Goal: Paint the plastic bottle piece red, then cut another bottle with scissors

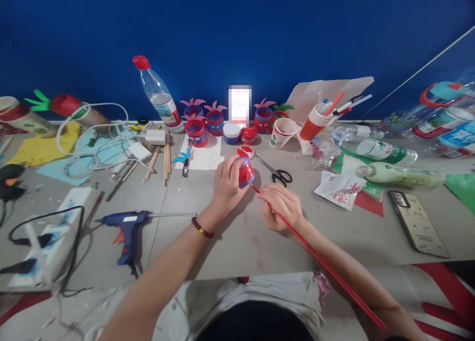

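My left hand [227,181] is wrapped round a small red cup with a purple band [245,171], held tilted above the grey table [208,252]. My right hand [281,206] pinches a long thin red stick [319,262] whose tip touches the cup's lower side. The stick runs back along my right forearm towards the bottom right. A beaded bracelet [202,227] sits on my left wrist.
Black scissors [278,173] lie just behind my hands. A blue glue gun [128,228] rests at the left beside a power strip [44,247]. Decorated cups [196,130], paint pots [232,133], a water bottle [158,94], a pen cup [315,121] and a phone [417,223] crowd the table.
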A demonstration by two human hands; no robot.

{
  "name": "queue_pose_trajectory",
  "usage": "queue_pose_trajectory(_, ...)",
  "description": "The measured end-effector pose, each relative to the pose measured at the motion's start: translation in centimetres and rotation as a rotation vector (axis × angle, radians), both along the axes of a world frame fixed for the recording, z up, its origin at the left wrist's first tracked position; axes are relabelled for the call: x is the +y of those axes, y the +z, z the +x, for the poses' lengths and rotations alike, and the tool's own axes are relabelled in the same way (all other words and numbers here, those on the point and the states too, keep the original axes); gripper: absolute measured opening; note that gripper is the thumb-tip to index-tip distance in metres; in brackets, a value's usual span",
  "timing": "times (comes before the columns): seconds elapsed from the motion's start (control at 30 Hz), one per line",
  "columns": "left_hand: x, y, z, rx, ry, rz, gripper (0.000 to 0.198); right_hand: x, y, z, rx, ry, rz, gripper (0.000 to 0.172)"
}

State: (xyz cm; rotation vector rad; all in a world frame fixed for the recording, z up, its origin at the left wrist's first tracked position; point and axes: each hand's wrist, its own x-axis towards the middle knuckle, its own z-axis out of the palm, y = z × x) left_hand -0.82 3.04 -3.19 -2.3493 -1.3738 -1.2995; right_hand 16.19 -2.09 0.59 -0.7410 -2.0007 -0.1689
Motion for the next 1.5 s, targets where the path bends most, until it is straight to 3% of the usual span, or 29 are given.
queue_pose_trajectory(0.17,0.1,-0.1,-0.1,-0.022,-0.024,-0.024,0.067,-0.3,0.4,-0.5,0.115,0.079,-0.106,0.026)
queue_pose_trajectory(0.4,0.1,-0.2,-0.2,-0.047,-0.064,-0.043,0.069,-0.2,-0.1,-0.6,0.196,0.042,-0.202,0.025)
queue_pose_trajectory(0.8,0.4,-0.1,-0.3,-0.204,-0.042,-0.118,0.068,0.7,1.7,0.9,0.233,-0.169,-0.104,0.020)
queue_pose_trajectory(1.0,0.6,0.1,-0.4,-0.253,-0.024,-0.100,0.064,1.5,0.9,2.4,0.317,-0.272,-0.150,0.017)
queue_pose_trajectory(1.2,0.6,0.1,-0.5,-0.235,-0.046,-0.109,0.070,1.8,0.1,2.7,0.326,-0.194,-0.168,0.023)
queue_pose_trajectory(1.33,0.4,0.1,-0.6,-0.275,-0.114,-0.215,0.076,2.3,-0.1,2.8,0.262,-0.149,-0.334,0.019)
queue_pose_trajectory(1.5,0.2,0.6,-0.6,-0.309,-0.284,-0.285,0.100,3.3,-0.6,3.7,0.217,0.011,-0.601,0.054)
